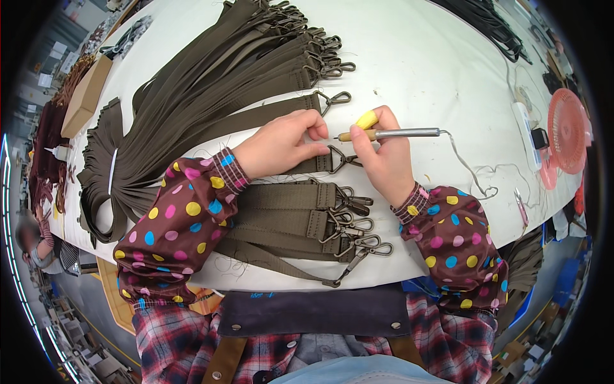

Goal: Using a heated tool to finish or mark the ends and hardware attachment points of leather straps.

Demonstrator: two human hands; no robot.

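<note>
My left hand (288, 144) is curled over the end of an olive-brown webbing strap (300, 166), thumb at its stitched end; whatever its fingertips hold is too small to make out. My right hand (387, 157) grips a pen-shaped metal tool (416, 132) with a wooden tip section and a wire, its point beside my left fingertips. A yellow cover (366, 120) sits on a right finger. Below the tool is a metal snap hook (339, 160) on the strap. A large banded bundle of straps (160, 121) fans out at upper left; shorter straps (281, 205) with hooks lie below my hands.
On the white table (435, 77), a pink fan (563, 128), white power strip (526, 134) and tweezers (521, 208) are at right, black cords (499, 25) top right. A cardboard box (86, 96) is at left. A co-worker (45, 246) sits at the far left edge.
</note>
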